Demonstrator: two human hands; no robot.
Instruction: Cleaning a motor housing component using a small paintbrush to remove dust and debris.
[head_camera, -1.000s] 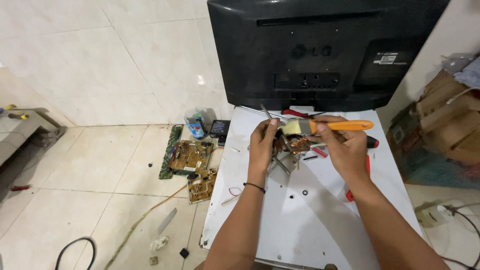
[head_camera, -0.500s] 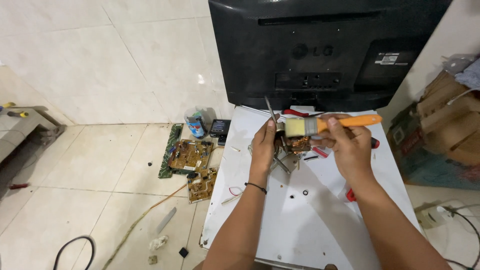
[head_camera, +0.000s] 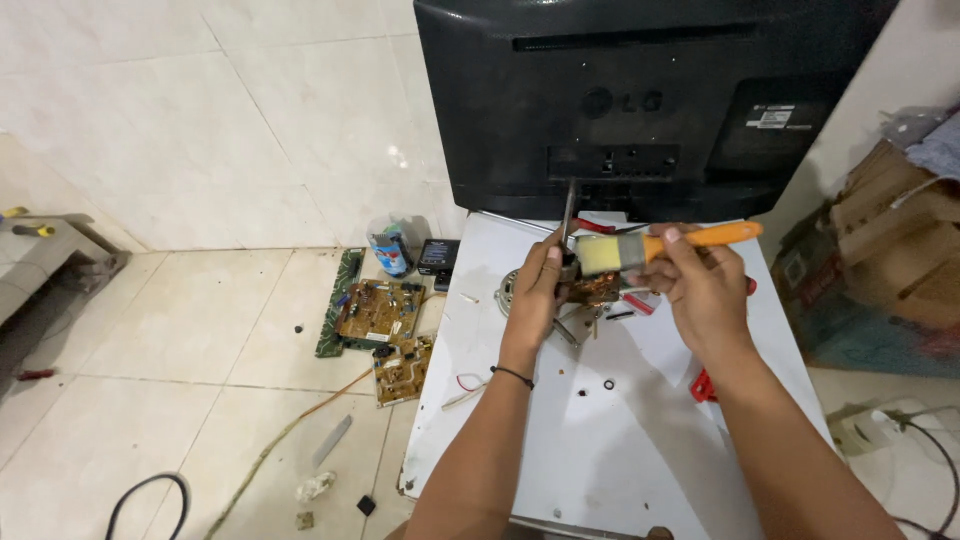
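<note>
My left hand (head_camera: 534, 291) grips a small copper-wound motor part (head_camera: 597, 290) with a thin metal shaft (head_camera: 568, 212) sticking up, held above the white tabletop (head_camera: 620, 430). My right hand (head_camera: 702, 287) holds a paintbrush (head_camera: 655, 247) by its orange handle, with the pale bristle head lying against the top of the motor part. Both hands meet just in front of the black television (head_camera: 650, 100) standing at the table's far edge.
Red-handled tools (head_camera: 704, 384) and small loose parts lie on the table. On the tiled floor to the left are green and brown circuit boards (head_camera: 380, 312), a small can (head_camera: 388, 250), a black box (head_camera: 438, 256) and cables (head_camera: 150, 495). Cardboard boxes (head_camera: 890, 270) stand at right.
Both hands have lifted slightly, and the brush handle has tilted upward to the right while the bristles stay on the motor part.
</note>
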